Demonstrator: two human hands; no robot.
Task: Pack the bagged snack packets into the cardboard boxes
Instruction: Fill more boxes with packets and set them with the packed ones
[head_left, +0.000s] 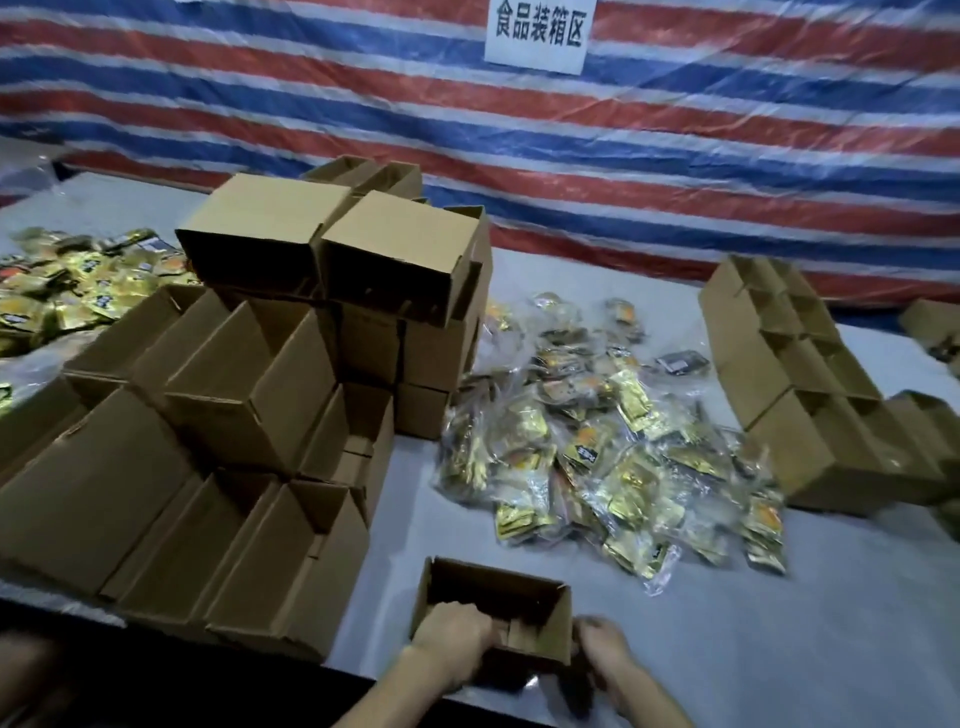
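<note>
A small open cardboard box (498, 597) sits at the near edge of the table, and its inside looks empty. My left hand (452, 644) grips its near left rim, fingers curled over the edge. My right hand (602, 649) holds the box's near right corner. A heap of clear-bagged snack packets (613, 447), gold and orange, lies on the table just beyond the box to the right.
A tall stack of empty cardboard boxes (249, 374) fills the left half of the grey table (779, 623). More open boxes (810, 395) stand in rows at the right. Loose gold packets (78, 291) lie at the far left. A striped tarp (727, 156) with a white sign (537, 31) hangs behind.
</note>
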